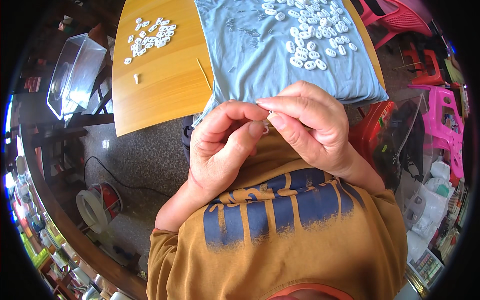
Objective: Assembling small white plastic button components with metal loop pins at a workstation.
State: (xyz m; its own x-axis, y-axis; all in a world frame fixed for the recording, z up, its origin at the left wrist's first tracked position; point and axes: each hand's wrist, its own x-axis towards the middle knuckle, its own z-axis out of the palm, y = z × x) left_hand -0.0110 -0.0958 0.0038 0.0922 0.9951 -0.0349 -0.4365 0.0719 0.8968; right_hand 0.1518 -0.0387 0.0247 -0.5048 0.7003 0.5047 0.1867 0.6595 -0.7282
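Both hands meet above my lap, just off the table's near edge. My left hand (218, 145) is closed in a pinch on a small white plastic piece (266, 129), mostly covered by the thumb and fingers. Close against it, my right hand (317, 122) pinches a tiny pale bit (271, 113) between thumb and forefinger; it is too small to name. Ahead on a light blue cloth (250, 75) lie many white oval plastic pieces with two holes (312, 47). Small thin metal springs (248, 32) are scattered to their left.
Small white plastic parts (155, 37) lie heaped on the wooden table (165, 95), with one lone white piece (136, 79) and a thin yellow stick (204, 74). A clear plastic bin (80, 75) stands at left, a bucket (97, 207) on the floor. Pink stools (442, 117) stand at right.
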